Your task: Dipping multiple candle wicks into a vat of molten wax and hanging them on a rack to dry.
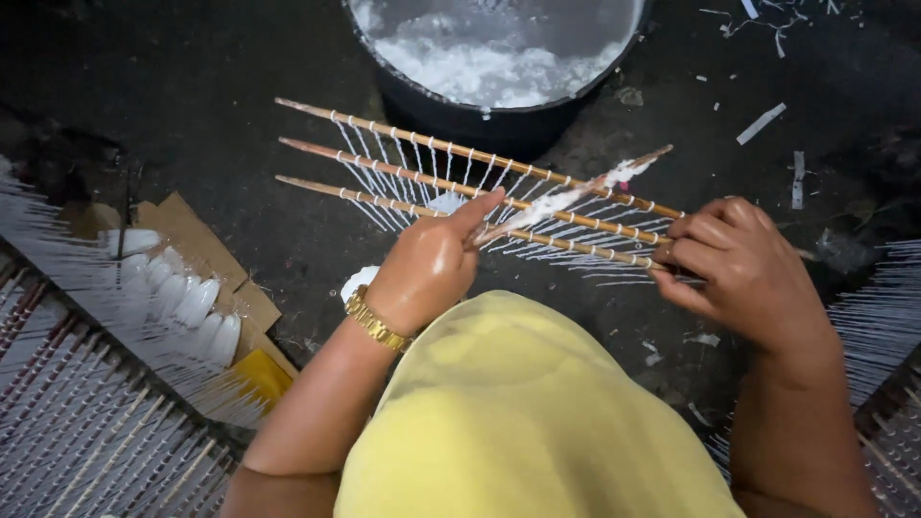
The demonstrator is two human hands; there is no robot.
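At the far left, finished racks [86, 422] of thin white-strung sticks lay on the dark floor [221, 125], and beside them a row of white oval pieces [187, 297] rested on a scrap of brown cardboard [206, 245]. A gold bracelet [376, 321] circled the wrist of the left hand [427, 269], whose grip was clenched on a paste-smeared stick [576, 192]; the stick slanted up to the right across the frame. That frame [480, 197], made of 3 long wooden rods joined by white threads, was held level above the floor, in front of a yellow garment [518, 422]. Just behind the frame stood a black bucket [499, 120] holding white paste [489, 67]. The right hand [743, 269] had its grip clenched around the right ends of the rods, fingers curled over them. White paper scraps [763, 123] lay scattered on the floor at the upper right, and more white-strung racks [883, 317] showed at the right edge.
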